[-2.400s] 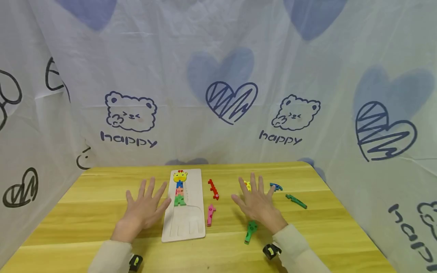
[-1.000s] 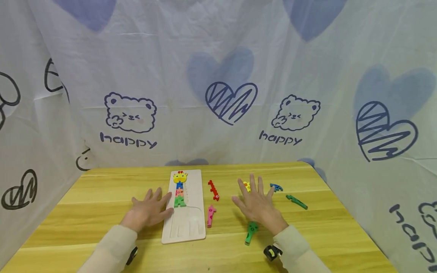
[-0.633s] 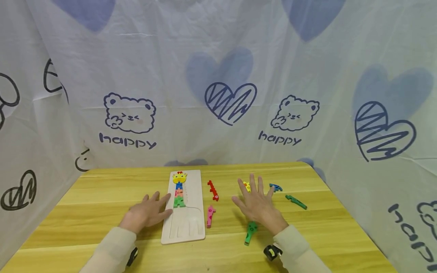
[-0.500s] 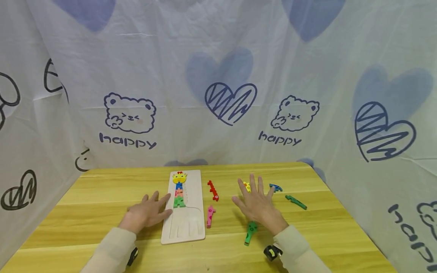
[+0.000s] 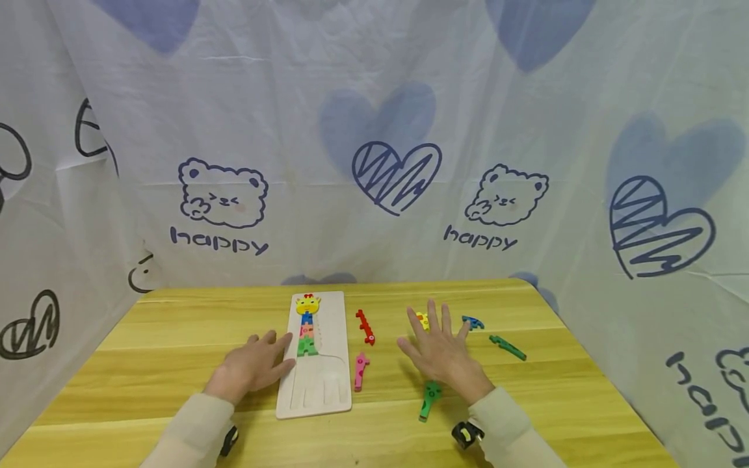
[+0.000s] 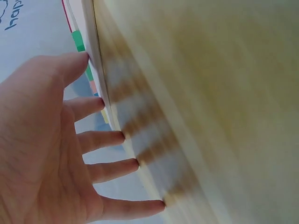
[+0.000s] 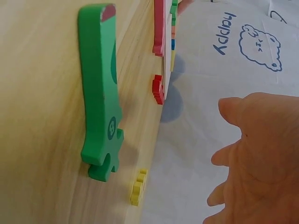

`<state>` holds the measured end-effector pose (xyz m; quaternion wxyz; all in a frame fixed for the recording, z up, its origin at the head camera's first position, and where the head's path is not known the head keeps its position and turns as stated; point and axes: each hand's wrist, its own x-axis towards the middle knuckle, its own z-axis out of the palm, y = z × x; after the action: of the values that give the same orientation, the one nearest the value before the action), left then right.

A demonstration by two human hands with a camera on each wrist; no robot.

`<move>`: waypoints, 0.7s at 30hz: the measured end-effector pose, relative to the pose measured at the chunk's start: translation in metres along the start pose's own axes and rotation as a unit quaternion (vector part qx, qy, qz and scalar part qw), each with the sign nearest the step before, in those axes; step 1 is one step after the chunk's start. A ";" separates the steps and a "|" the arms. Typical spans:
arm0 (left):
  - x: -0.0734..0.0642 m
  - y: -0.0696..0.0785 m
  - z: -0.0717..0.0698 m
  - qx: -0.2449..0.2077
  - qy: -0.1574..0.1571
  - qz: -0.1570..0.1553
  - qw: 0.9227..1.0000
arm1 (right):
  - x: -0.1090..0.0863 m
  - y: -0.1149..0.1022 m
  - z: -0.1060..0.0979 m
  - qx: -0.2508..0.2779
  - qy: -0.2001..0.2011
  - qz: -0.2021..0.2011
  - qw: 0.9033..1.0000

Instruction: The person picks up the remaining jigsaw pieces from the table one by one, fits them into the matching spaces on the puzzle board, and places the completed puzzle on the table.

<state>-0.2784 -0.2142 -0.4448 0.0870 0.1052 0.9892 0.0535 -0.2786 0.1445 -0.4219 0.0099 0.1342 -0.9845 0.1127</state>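
Observation:
A white puzzle board [image 5: 322,383] lies left of centre on the table, with a yellow giraffe head piece [image 5: 307,304] and blue, pink and green neck pieces [image 5: 307,344] set in it. My left hand [image 5: 248,365] rests at the board's left edge; in the left wrist view its thumb and index finger touch that edge and the other fingertips meet the table. My right hand [image 5: 447,354] is spread, palm down, above the table and holds nothing. Near it lie a green puzzle piece [image 5: 430,400], a yellow piece [image 5: 423,320] partly hidden by the fingers, and a blue piece [image 5: 473,322].
Between board and right hand lie a red piece [image 5: 365,327] and a pink piece [image 5: 361,372]. Farther right is a long dark green piece [image 5: 508,346]. A printed white curtain [image 5: 310,214] hangs behind the wooden table [image 5: 146,364].
Over the earlier frames my left hand comes down from a raised, spread pose to the board's left edge, then stays there. The right hand and the pieces have kept their places.

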 end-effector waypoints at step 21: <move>-0.001 -0.003 0.006 0.064 0.046 0.057 0.995 | -0.001 0.000 -0.001 -0.009 -0.005 0.004 1.000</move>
<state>-0.2770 -0.2166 -0.4505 0.0313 0.1646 0.9859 -0.0005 -0.2777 0.1445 -0.4210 0.0053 0.1306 -0.9861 0.1029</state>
